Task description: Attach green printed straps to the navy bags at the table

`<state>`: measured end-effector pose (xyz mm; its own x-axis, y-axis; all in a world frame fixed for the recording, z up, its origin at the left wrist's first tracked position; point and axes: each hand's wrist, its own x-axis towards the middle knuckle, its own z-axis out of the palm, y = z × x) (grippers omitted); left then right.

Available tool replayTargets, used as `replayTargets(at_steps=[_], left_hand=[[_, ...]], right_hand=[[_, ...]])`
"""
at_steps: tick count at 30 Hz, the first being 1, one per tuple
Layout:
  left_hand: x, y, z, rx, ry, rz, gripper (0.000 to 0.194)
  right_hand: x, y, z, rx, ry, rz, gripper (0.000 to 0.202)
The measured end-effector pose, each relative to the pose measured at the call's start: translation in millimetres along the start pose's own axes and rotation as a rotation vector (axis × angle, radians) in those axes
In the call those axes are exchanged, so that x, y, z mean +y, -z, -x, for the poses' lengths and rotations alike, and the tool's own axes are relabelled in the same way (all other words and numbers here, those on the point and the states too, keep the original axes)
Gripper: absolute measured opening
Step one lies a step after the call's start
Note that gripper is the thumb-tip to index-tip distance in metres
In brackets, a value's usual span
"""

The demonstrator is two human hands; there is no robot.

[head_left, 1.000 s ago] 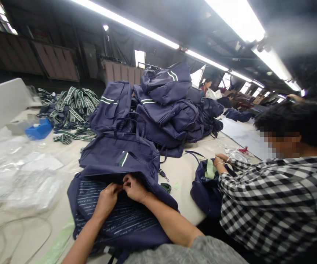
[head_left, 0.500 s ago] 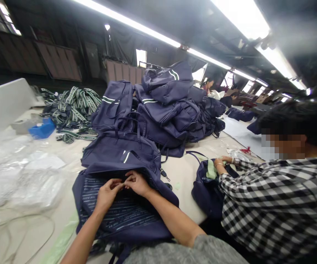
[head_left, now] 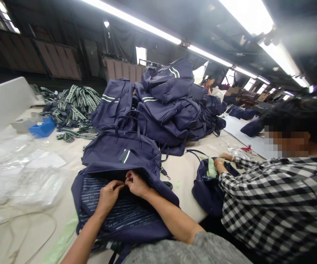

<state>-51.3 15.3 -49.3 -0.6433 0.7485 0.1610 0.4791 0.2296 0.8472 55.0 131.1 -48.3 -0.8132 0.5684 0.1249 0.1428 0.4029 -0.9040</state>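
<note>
A navy bag (head_left: 136,233) lies open in front of me, its dark lining (head_left: 92,194) printed with pale lettering and lines. Both my hands are at its mouth, close together under the upper edge. My left hand (head_left: 109,196) is closed in a pinch, thumb against fingers. Facing it, my right hand (head_left: 137,184) is pinched too, its fingertips almost touching the left ones. Whatever lies between the fingertips is too small to make out. Behind the opening, the bag's upper panel (head_left: 144,150) carries a short white and green stripe.
Navy bags (head_left: 164,110) are piled behind. At left lie striped straps (head_left: 76,102), a blue bin (head_left: 42,127) and clear plastic bags (head_left: 40,187). On my right, a co-worker in a checked shirt (head_left: 274,198) handles another navy bag (head_left: 206,190). A metal clip (head_left: 165,173) lies beside my bag.
My left hand has turned slightly and its fingers have curled in more. The right hand stays nearly in place, fingers slightly shifted. The co-worker's far hand has moved a little.
</note>
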Motion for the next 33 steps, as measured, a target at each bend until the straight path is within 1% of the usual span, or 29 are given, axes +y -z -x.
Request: replayTargets(at_steps=[6, 8, 10, 12, 13, 15, 18, 20, 23, 25, 27, 29, 31, 32, 33], left_hand=[[-2.6, -4.0, 1.8, 0.011, -0.079, -0.042, 0.019], [-0.9, -4.3, 0.7, 0.006, -0.082, -0.054, 0.020], [1.1, -3.8, -1.8, -0.003, -0.053, -0.059, 0.021], [2.0, -2.7, -5.4, -0.009, 0.010, -0.055, 0.022], [1.7, -2.0, -7.4, -0.010, 0.045, -0.048, 0.023], [-0.2, -0.5, -11.2, -0.012, 0.103, -0.013, 0.025], [-3.8, 1.8, -15.1, -0.028, 0.162, 0.101, 0.030], [-4.7, 3.6, -15.9, -0.022, 0.205, 0.218, 0.036], [-3.3, 7.7, -14.6, 0.026, 0.277, 0.457, 0.049], [-0.9, 10.5, -13.0, 0.057, 0.309, 0.566, 0.054], [2.8, 12.0, -11.7, 0.075, 0.312, 0.577, 0.055], [8.1, 11.3, -11.1, 0.075, 0.300, 0.524, 0.055], [14.1, 9.0, -10.6, 0.036, 0.278, 0.454, 0.052], [16.7, 7.8, -10.1, 0.013, 0.267, 0.423, 0.050], [18.4, 6.9, -9.4, -0.008, 0.259, 0.399, 0.049]], right_hand=[[0.4, -4.3, -1.3, 0.022, -0.024, 0.037, 0.019], [2.3, -7.6, -2.1, 0.037, -0.054, 0.000, 0.019], [5.0, -10.4, -3.3, 0.044, -0.119, -0.111, 0.019], [8.4, -11.1, -4.1, 0.018, -0.178, -0.242, 0.020], [10.3, -10.4, -4.2, 0.000, -0.186, -0.286, 0.021], [13.9, -7.8, -3.8, -0.033, -0.146, -0.306, 0.021], [17.7, -3.3, -2.5, -0.037, -0.035, -0.273, 0.020], [18.7, -1.0, -2.8, -0.003, -0.005, -0.294, 0.023], [19.4, 2.9, -4.4, 0.099, -0.061, -0.329, 0.025], [20.7, 5.5, -5.0, 0.130, -0.113, -0.265, 0.025], [22.9, 5.7, -5.3, 0.084, -0.156, -0.137, 0.024], [25.0, 1.2, -6.5, -0.008, -0.194, -0.067, 0.027], [26.1, -7.5, -9.8, -0.135, -0.190, -0.117, 0.035], [26.0, -12.5, -12.0, -0.198, -0.172, -0.165, 0.035], [25.7, -17.2, -14.3, -0.244, -0.155, -0.205, 0.028]])
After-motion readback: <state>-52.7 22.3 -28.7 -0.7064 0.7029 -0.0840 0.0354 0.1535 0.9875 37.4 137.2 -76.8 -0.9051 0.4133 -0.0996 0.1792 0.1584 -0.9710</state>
